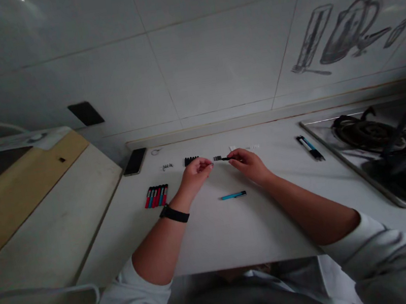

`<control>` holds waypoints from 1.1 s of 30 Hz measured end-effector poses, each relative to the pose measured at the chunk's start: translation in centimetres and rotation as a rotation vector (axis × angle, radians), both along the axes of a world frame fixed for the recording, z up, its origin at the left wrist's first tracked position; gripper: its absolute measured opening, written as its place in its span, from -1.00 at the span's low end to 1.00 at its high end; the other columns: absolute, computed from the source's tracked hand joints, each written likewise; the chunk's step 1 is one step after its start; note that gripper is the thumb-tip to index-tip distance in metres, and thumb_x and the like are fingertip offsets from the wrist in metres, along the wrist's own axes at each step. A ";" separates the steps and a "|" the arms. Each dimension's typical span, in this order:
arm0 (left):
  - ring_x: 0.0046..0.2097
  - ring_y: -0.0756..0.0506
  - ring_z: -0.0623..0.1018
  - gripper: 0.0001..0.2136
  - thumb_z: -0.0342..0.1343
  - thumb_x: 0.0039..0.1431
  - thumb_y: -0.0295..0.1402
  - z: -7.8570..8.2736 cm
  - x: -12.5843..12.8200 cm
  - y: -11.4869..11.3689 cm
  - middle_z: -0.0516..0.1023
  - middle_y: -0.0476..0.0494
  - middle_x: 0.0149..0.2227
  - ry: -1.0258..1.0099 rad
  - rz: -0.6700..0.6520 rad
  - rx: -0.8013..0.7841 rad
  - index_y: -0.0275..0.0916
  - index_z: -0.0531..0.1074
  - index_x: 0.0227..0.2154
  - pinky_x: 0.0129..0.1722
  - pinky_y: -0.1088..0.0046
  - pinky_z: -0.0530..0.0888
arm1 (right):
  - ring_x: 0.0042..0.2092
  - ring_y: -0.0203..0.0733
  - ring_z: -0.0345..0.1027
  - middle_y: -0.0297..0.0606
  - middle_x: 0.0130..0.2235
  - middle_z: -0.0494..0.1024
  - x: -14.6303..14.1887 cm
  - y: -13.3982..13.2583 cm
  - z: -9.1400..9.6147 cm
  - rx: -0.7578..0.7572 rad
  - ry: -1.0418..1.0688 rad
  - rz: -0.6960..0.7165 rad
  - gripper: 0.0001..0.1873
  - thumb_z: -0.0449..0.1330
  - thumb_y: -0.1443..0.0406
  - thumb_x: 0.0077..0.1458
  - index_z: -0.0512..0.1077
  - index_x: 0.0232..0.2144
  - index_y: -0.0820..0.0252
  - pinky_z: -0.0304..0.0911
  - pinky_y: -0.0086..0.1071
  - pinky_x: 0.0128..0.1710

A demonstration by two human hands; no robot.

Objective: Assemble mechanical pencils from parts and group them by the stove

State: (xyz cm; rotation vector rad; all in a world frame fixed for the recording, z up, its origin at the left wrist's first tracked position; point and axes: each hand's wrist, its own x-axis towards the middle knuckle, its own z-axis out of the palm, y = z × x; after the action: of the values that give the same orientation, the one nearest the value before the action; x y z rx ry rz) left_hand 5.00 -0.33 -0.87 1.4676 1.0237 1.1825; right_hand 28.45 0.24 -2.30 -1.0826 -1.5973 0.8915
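Both hands meet over the middle of the white tabletop [215,232]. The right hand [249,163] has its grip closed on a small black pen part [220,158], which sticks out toward nine o'clock. The left hand [196,169] is pinched just beside the part's free end; whether it holds anything I cannot tell.

The part is slim and held only at the fingertips, so I'd guess a slip could drop it and let it roll among the loose pieces. The blue pen [233,195] at six o'clock of the hands could be knocked by a wrist.

No box or tray is in sight. The row of red and blue pens [156,196] at eight o'clock lies bare on the surface, as do the black caps [191,160] and the pens [311,148] at three o'clock near the stove [371,146].
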 end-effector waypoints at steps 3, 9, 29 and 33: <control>-0.28 -0.02 0.51 -0.75 0.35 0.07 -0.25 -0.7 -0.3 -0.1 0.55 -0.08 -0.30 -0.031 -0.026 -0.071 -0.26 0.50 -0.24 -0.28 0.46 0.45 | -0.28 -0.19 0.48 -0.26 -0.25 0.63 -0.2 -0.2 -0.5 -0.013 -0.006 0.033 -0.72 0.25 0.07 0.17 0.50 -0.17 0.09 0.36 -0.31 -0.23; -0.32 -0.01 0.49 -0.74 0.33 0.11 -0.22 -0.7 -0.1 -0.5 0.54 -0.09 -0.33 0.013 -0.033 -0.074 -0.27 0.52 -0.23 -0.35 0.49 0.43 | -0.26 -0.19 0.52 -0.22 -0.21 0.64 -0.8 -0.6 -0.7 0.051 -0.056 0.042 -0.74 0.29 0.12 0.15 0.49 -0.16 0.11 0.42 -0.29 -0.21; -0.27 -0.07 0.53 -0.74 0.14 0.30 -0.11 -0.2 0.0 -1.4 0.60 -0.12 -0.29 0.265 -0.023 0.031 -0.23 0.50 -0.29 -0.28 0.42 0.45 | -0.25 -0.17 0.54 -0.22 -0.23 0.64 -1.0 -1.7 0.2 0.289 -0.151 0.030 -0.86 0.26 0.25 0.21 0.56 -0.18 0.11 0.49 -0.29 -0.21; -0.34 -0.05 0.50 -0.70 0.08 0.34 -0.09 -0.3 0.0 -1.4 0.57 -0.11 -0.34 0.276 -0.049 -0.013 -0.23 0.48 -0.33 -0.36 0.44 0.40 | -0.24 -0.18 0.53 -0.23 -0.24 0.63 -1.0 -2.0 0.4 0.350 -0.186 0.042 -0.87 0.24 0.27 0.23 0.56 -0.18 0.10 0.49 -0.30 -0.20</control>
State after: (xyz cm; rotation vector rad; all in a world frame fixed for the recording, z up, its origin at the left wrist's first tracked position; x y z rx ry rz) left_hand 4.98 -1.69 -1.22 1.6678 1.1703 0.9535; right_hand 27.47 -1.72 -1.87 -0.9041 -1.8530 0.5209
